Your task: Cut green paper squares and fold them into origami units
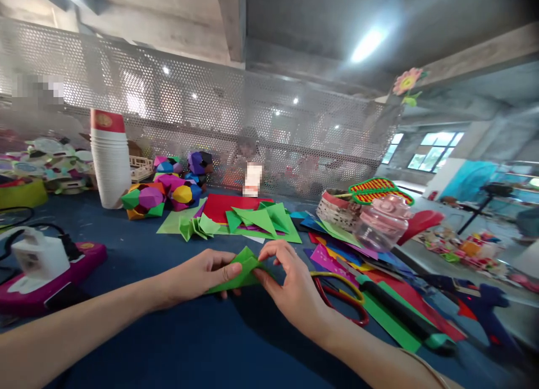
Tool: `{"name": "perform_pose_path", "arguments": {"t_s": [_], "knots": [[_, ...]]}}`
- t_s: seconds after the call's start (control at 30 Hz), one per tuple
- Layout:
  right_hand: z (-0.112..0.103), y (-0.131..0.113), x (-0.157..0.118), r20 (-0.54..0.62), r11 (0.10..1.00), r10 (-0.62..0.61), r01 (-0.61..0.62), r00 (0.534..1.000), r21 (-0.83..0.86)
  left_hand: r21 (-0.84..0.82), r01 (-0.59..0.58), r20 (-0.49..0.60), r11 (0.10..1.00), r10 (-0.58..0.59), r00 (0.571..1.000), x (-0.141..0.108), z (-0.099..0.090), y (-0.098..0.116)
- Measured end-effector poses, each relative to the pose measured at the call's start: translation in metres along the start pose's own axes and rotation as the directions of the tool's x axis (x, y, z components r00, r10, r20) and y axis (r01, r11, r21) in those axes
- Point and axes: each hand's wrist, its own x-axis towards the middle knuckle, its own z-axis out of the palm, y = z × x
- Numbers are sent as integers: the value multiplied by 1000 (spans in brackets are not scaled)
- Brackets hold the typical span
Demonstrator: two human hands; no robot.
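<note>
A folded piece of green paper (244,271) is held just above the dark blue table (189,344). My left hand (206,275) grips its left side, thumb on top and fingers beneath. On its right edge, my right hand (286,274) pinches the paper between thumb and fingers. Beyond the hands lie folded green pieces (256,219) on flat green and red sheets (217,208). Another folded green piece (197,227) sits to their left.
Scissors (343,299), a green-black tool (400,313) and coloured papers lie right of my right hand. A glue gun (475,305), clear jar (385,223), stacked paper cups (110,164), paper balls (145,199) and a magenta power strip (84,260) stand around.
</note>
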Motion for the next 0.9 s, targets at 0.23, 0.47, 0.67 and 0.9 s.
{"name": "perform_pose_path", "arguments": {"t_s": [0.23, 0.47, 0.67, 0.9], "knots": [[0, 1, 0, 285, 959, 231, -268, 930, 97, 23, 16, -81, 1000, -14, 997, 0, 7, -8], [1, -2, -4, 259, 964, 230, -255, 938, 68, -20, 38, -71, 999, -39, 997, 0, 13, -8], [-2, -7, -4, 158, 969, 205, -223, 966, 109, 21, 157, 49, 987, -158, 986, -4, 10, -6], [-2, -1, -1, 256, 921, 263, -321, 930, 221, 177, 83, -52, 981, -75, 996, -5, 14, -7]]}}
